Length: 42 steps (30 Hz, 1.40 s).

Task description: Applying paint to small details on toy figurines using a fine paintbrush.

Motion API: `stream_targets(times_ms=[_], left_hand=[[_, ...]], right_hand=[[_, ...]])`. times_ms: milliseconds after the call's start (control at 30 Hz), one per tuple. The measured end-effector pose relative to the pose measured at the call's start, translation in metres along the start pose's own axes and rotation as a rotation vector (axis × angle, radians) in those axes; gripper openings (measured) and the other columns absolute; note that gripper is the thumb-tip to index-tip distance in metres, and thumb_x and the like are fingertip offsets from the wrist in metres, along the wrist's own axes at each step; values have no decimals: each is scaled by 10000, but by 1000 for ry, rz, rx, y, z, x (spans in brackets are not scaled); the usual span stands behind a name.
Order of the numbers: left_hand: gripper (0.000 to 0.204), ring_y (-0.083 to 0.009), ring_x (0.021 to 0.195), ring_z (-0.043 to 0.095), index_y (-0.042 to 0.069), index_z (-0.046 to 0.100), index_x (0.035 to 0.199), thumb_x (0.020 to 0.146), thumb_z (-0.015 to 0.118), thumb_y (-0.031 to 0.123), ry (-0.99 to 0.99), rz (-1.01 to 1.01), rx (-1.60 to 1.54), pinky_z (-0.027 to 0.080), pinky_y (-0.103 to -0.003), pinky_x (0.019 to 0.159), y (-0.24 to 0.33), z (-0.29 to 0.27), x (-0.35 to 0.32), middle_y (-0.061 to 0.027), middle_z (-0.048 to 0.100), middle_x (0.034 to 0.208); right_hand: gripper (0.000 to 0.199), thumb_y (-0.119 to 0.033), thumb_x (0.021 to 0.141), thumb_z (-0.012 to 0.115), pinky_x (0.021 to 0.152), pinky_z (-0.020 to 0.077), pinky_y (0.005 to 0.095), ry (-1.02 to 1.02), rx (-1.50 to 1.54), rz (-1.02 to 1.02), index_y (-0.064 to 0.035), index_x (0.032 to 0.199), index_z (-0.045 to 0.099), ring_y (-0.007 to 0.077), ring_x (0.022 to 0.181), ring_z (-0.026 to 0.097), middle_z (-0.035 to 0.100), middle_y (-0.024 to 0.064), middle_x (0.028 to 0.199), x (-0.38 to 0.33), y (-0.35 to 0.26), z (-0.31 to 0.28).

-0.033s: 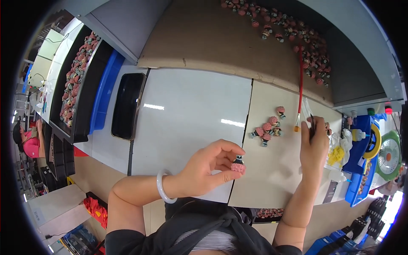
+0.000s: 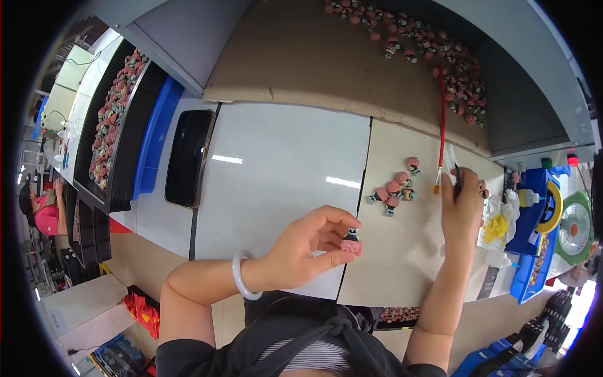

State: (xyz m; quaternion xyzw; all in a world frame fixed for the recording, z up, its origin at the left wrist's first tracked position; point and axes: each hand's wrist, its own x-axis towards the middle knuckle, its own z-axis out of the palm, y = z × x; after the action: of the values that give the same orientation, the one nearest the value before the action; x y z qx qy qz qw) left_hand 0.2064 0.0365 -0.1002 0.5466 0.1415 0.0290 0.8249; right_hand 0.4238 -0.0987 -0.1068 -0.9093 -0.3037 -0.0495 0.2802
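Note:
My left hand (image 2: 306,249) pinches a small pink-haired figurine (image 2: 350,241) between thumb and fingers. The figurine is head down, its pink hair toward me. Over the right side of the worktop, my right hand (image 2: 461,210) is closed on a slim black tool (image 2: 458,182); its kind is partly hidden by the fingers. A small figurine (image 2: 482,188) shows just beyond that hand. To its left lie several loose figurines (image 2: 394,187) of the same sort. A red-handled paintbrush (image 2: 442,125) rests nearby, bristles toward me.
A brown shelf (image 2: 301,63) at the back carries a heap of figurines (image 2: 458,75). On the left are a black phone (image 2: 188,157) and a black tray (image 2: 118,182) of figurines. To the right stand a blue bin (image 2: 526,242), yellow tape (image 2: 553,207) and a green fan (image 2: 574,227).
My right hand has shifted slightly left with the black tool. My left hand still holds the figurine in nearly the same place.

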Motion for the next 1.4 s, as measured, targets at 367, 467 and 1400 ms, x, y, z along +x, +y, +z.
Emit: stream_targets(times_ms=[367,467,1400], left_hand=[[299,-172,947,576,11,409,1049,796,554,-55,15,51,-87,470,-274,818,-8,2,-1,-110,542,1016],[275,-165,911,592,8,408,1008,791,570,-43,52,5,-84,488,-264,784,-5,2,-2,-110,551,995],[305,-216,967,590,5,424,1057,793,551,-78,5,71,53,478,-301,827,2,0,-1,-142,564,1013]], right_hand=[[150,-106,766,597,480,382,310,-295,135,-7,-2,801,494,215,490,512,528,125,578,-24,-35,-33],[79,-11,772,554,459,350,204,-416,474,10,-5,789,477,44,493,451,480,3,548,-42,-55,-43],[132,-68,759,570,492,397,352,-367,-89,-141,9,784,466,289,459,470,485,133,541,-27,-6,-43]])
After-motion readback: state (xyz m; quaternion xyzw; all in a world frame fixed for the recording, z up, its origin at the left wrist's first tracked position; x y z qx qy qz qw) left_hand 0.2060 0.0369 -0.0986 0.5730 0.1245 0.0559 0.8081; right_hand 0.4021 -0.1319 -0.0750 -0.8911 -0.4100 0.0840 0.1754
